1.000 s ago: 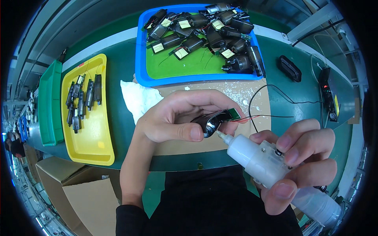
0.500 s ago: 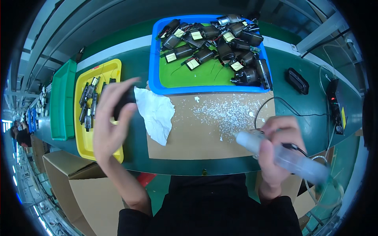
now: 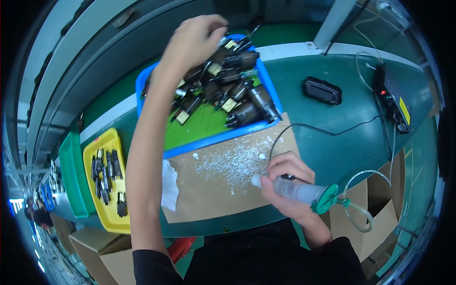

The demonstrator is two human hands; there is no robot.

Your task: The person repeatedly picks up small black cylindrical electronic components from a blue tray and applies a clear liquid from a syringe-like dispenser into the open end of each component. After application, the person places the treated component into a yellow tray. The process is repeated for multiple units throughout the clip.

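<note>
1. Dark-green work table (image 3: 342, 137), spanning the frame; pale metal frame post (image 3: 335, 21) at upper right.
2. Brown cardboard sheet (image 3: 204, 209), flat, centre of the frame, strewn with white specks; crumpled white cloth or paper (image 3: 169, 187) on its left edge.
3. Blue rectangular plastic tray (image 3: 218, 140), upper centre, with bright-green base; contents, a heap of dark, glossy cylindrical units (image 3: 242, 60) with thin wires.
4. Cream rectangular labels (image 3: 215, 68) on several units; any marking too small to read.
5. Left hand (image 3: 194, 40), upper centre, above the far left part of the blue tray; fingers bent, their undersides hidden; whether anything is grasped cannot be told.
6. Right hand (image 3: 287, 183), right of centre, fingers wrapped around item 7.
7. Translucent white syringe-shaped dispenser (image 3: 304, 192), green end cap (image 3: 325, 199), clear hose attached; tilted, white tip pointing left over the cardboard sheet.
8. Yellow plastic tray (image 3: 116, 225), left, holding small dark cylindrical parts (image 3: 104, 183); green plastic tray (image 3: 76, 175) just beside it.
9. Black oblong case (image 3: 323, 90), upper right.
10. Black box-shaped device (image 3: 392, 102), far right, with red indicator light and yellow label (image 3: 404, 110); lettering illegible.
</note>
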